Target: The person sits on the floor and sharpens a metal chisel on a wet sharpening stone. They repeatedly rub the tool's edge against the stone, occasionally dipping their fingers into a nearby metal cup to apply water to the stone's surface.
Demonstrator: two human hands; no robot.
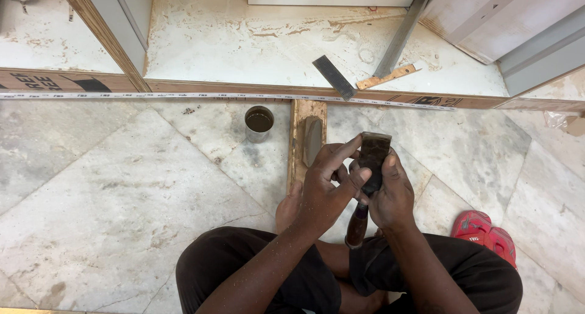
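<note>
I sit cross-legged on a marble floor (pixel 122 186). A wide-bladed chisel (pixel 373 152) with a dark red-brown wooden handle (pixel 356 225) is upright in front of me, blade up. My right hand (pixel 393 195) is wrapped around its shank and blade. My left hand (pixel 323 186) reaches across, fingers pressed against the blade's flat face and edge. Just beyond my hands a grey sharpening stone (pixel 312 140) lies in a narrow wooden holder (pixel 300 143) on the floor.
A small metal cup (pixel 259 123) of dark liquid stands left of the stone. A plywood cabinet base edge (pixel 244 91) with tape runs across. Inside it lie a metal strip (pixel 333 76), a wood offcut (pixel 386 77) and an aluminium channel (pixel 402 33). Red sandals (pixel 484 231) sit at right.
</note>
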